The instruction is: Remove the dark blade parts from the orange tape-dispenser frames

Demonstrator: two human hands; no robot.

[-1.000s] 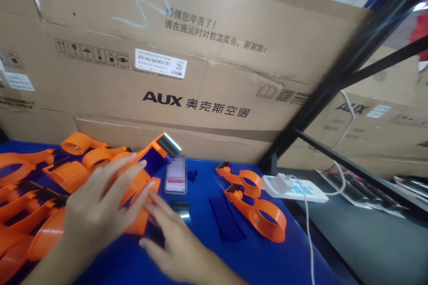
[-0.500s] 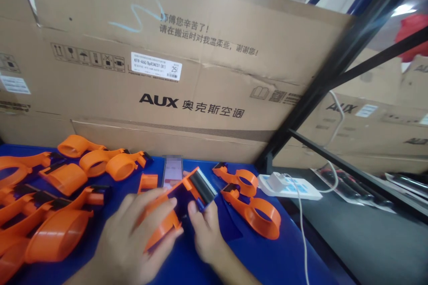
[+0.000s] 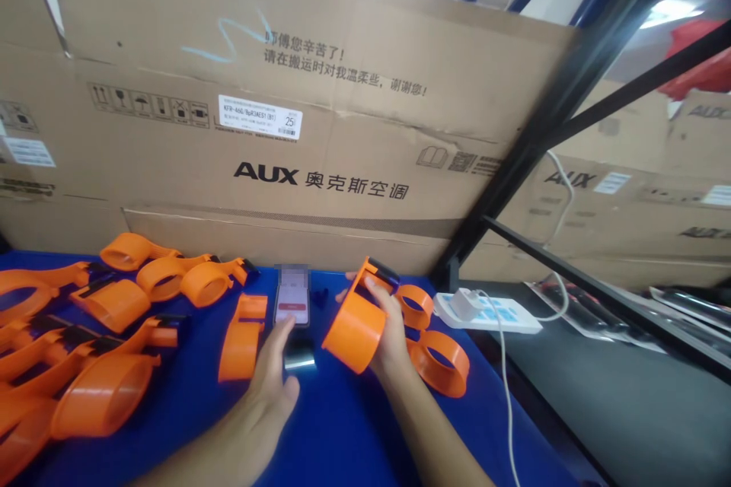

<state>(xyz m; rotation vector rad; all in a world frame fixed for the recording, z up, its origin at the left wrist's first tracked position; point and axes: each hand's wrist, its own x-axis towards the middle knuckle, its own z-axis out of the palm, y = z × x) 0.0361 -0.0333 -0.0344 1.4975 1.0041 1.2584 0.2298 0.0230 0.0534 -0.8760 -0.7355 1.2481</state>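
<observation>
Shifted rightward, one orange plastic tape dispenser (image 3: pixel 355 333) is gripped by the right hand (image 3: pixel 394 336) above the blue bench (image 3: pixel 336 430); the left hand (image 3: pixel 269 373) is spread beside a pale-screened rectangular phone (image 3: pixel 292 298). Apparently mid-handling, it next calls for steady holding.

Between the left hand (image 3: pixel 271 377) and the right hand (image 3: pixel 394 342), the blue table (image 3: pixel 336 434) is offering room toward its near edge. Toward the left edge, orange dispensers (image 3: pixel 108 396) are crowding the way, while a carton (image 3: pixel 199 160) is closing the far edge. Near the right edge, two further dispensers (image 3: pixel 439 382) and a power strip (image 3: pixel 514 319) are narrowing the passage.
</observation>
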